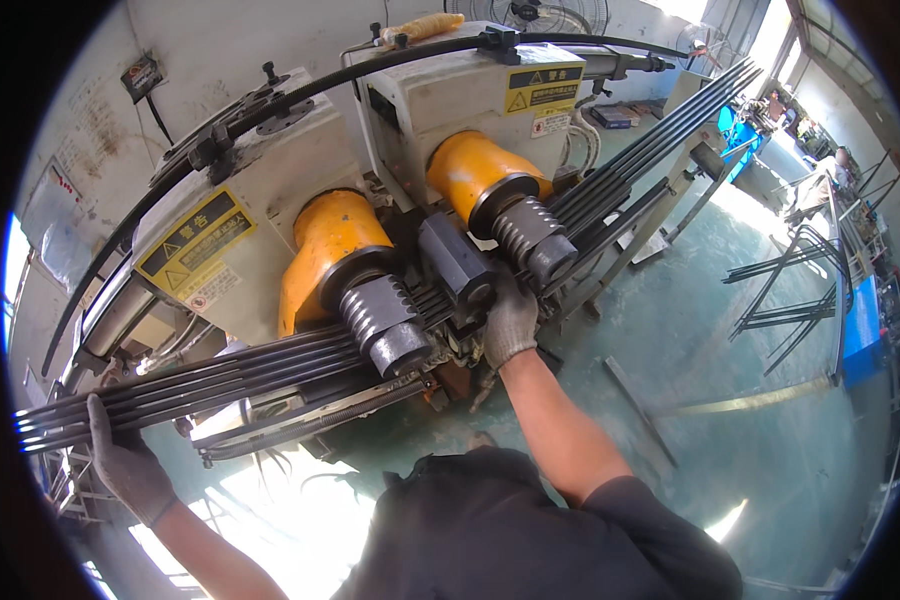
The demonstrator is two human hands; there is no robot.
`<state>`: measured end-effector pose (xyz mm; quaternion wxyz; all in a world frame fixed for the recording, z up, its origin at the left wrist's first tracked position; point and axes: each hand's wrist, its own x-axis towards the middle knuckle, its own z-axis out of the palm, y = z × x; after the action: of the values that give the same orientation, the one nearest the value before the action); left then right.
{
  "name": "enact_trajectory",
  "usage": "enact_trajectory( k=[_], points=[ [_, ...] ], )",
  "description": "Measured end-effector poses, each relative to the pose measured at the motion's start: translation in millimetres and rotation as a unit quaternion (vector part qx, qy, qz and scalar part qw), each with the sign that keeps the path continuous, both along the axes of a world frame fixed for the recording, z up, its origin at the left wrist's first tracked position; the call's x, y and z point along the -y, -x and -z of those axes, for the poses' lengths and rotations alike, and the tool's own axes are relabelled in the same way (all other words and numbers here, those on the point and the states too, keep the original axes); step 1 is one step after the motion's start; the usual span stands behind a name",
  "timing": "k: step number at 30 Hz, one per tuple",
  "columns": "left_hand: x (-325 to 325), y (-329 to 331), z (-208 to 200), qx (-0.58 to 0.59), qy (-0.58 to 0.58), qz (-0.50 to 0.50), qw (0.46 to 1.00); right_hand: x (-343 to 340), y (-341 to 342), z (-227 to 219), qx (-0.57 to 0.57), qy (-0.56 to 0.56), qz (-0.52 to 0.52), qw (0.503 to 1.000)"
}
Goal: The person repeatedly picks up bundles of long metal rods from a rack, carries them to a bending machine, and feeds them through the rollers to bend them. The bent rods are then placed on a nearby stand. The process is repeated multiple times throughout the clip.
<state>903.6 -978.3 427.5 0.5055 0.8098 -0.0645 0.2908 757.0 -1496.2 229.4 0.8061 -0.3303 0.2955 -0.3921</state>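
Observation:
A row of several long dark metal tubes (220, 376) runs through a bending machine from lower left to upper right. My left hand (130, 470), in a grey glove, grips the row near its left end, with one digit over the front and the others hidden below. In a grey glove too, my right hand (512, 322) is against the right end of a dark faceted metal block (454, 258) at the machine's middle; its fingers are mostly hidden. Two ridged steel cylinders (390, 325) (530, 238) on orange heads stand over the tubes, either side of the block.
White machine housings (410, 85) with yellow-black warning labels stand behind. A curved black bar (370, 68) arches across them. Bent tube frames (795, 285) lie on the green floor at right, near a flat metal strip (638, 408). Another person (820, 185) is far right.

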Motion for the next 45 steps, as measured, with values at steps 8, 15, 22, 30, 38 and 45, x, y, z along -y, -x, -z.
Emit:
enact_trajectory(
  k=[8, 15, 22, 30, 38, 45],
  points=[
    [103.4, -1.9, -76.0, 0.088, 0.019, 0.071, 0.993, 19.0, -11.0, -15.3, -0.034, 0.041, -0.002, 0.999],
    [165.0, -13.7, -117.1, 0.235, -0.351, 0.059, 0.904, 22.5, -12.9, -12.4, -0.073, 0.124, 0.027, 0.989],
    [265.8, 7.7, -149.2, 0.422, -0.430, 0.065, 0.796, 20.7, -5.3, -24.1, -0.046, 0.061, -0.011, 0.997],
    [286.0, 20.7, -166.1, 0.458, -0.464, 0.109, 0.750, 28.0, -8.8, -8.1, -0.053, 0.052, -0.005, 0.997],
    [286.2, 12.7, -159.4, 0.273, -0.314, 0.206, 0.886, 21.8, -4.2, -19.3, -0.037, 0.090, -0.018, 0.995],
    [288.0, 17.9, -157.6, 0.228, -0.257, 0.216, 0.914, 28.7, -4.2, -10.5, -0.058, 0.077, -0.040, 0.995]
  ],
)
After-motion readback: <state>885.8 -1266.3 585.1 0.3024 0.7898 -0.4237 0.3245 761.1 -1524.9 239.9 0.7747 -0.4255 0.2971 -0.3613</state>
